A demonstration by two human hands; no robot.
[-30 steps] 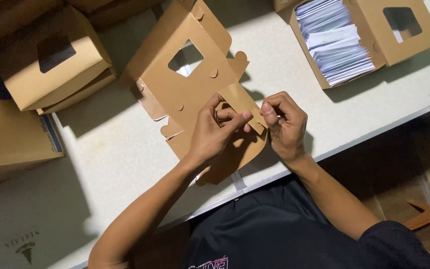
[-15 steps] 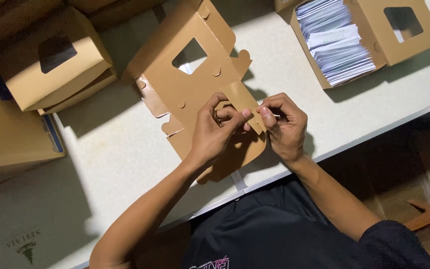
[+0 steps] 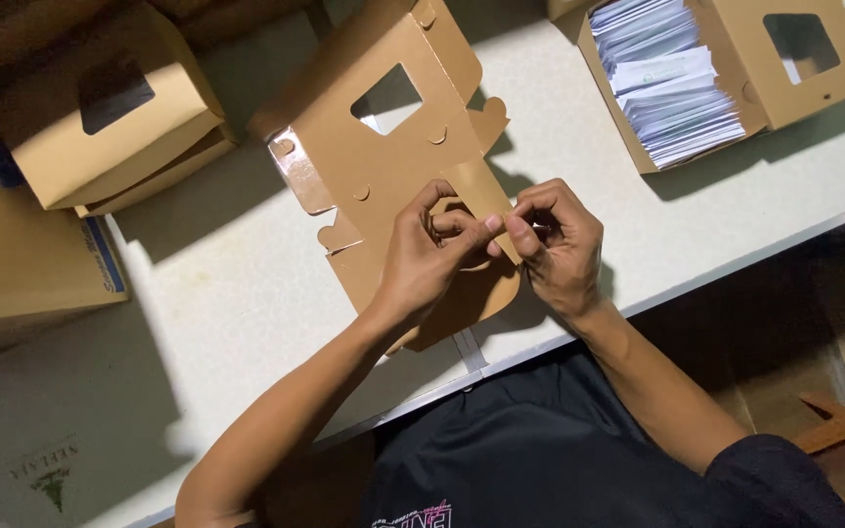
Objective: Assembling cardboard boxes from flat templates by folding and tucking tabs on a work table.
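Note:
A flat brown cardboard box blank with a square window cut-out lies partly folded on the white table. My left hand and my right hand meet over its near end. Both pinch a narrow flap of the blank between thumb and fingers, fingertips touching each other. The lower panel of the blank is hidden under my hands.
An assembled brown window box stands at the back left beside a larger carton. At the back right an open brown box holds a stack of white paper slips. The table's front edge runs near my body.
The blank's raised window panel has shifted slightly. Both hands stay pinched on the flap in nearly the same place.

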